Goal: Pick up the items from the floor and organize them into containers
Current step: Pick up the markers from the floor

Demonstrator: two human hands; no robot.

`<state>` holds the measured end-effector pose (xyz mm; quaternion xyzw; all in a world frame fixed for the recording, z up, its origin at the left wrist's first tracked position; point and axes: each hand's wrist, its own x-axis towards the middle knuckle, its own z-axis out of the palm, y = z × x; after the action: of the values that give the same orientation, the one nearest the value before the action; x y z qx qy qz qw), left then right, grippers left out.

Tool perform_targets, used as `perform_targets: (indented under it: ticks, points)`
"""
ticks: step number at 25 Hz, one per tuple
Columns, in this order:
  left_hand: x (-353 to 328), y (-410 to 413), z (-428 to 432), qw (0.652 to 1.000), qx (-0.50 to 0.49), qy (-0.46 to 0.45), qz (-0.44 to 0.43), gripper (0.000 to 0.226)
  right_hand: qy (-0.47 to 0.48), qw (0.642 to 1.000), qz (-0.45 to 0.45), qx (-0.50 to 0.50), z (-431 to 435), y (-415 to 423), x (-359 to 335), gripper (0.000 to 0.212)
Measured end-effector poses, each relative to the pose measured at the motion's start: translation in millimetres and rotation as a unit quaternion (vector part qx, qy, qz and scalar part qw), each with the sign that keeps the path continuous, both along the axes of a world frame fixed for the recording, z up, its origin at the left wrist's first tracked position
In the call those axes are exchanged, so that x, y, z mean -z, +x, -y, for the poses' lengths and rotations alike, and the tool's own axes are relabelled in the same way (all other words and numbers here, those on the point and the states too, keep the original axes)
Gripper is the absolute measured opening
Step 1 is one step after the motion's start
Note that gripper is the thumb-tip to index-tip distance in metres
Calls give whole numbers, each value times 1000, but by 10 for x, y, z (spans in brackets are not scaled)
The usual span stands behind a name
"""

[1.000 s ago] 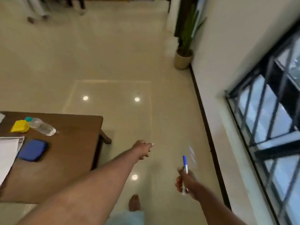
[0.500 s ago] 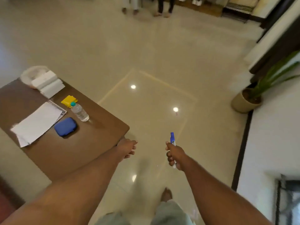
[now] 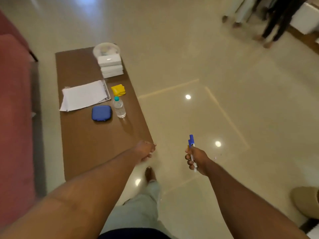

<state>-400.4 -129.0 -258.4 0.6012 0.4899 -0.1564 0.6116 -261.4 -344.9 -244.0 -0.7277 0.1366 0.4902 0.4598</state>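
My right hand grips blue-capped white markers upright, caps pointing up, over the shiny cream floor. My left hand hangs with loosely curled fingers and holds nothing, just off the near right corner of the low brown table. At the table's far end stands a round translucent container behind a stack of white boxes.
On the table lie white papers, a blue zip case, a water bottle and a yellow object. A maroon sofa runs along the left. Other persons' legs stand at far right. A plant pot sits near right.
The view has swung left: window and wall left the frame, the whole table and the sofa came in. My right hand still grips the markers; my left hand is beside the table corner.
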Motion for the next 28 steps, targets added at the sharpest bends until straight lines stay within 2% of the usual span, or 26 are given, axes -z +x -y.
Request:
perform_targets:
  ticks: [6, 13, 16, 19, 25, 28]
  points:
    - [199, 497, -886, 991, -130, -30, -8, 26, -11, 980, 21, -198, -1305, 1019, 202, 11]
    - [202, 890, -1670, 950, -304, -57, -27, 28, -16, 907, 79, -413, -2816, 1947, 219, 15]
    - [386, 967, -1904, 914, -399, -55, -43, 28, -11, 852, 121, -510, -3509, 2219, 452, 21]
    - [608, 1129, -2005, 866, -492, -55, -64, 29, 1, 780, 179, -600, -4219, 2430, 845, 16]
    - [1006, 1480, -2067, 803, -585, -91, -71, 30, -4, 663, 240, -709, -5375, 2505, 1354, 13]
    - [1347, 1508, -2162, 765, -633, -105, -58, 28, -8, 596, 289, -749, -5822, 2323, 1728, 18]
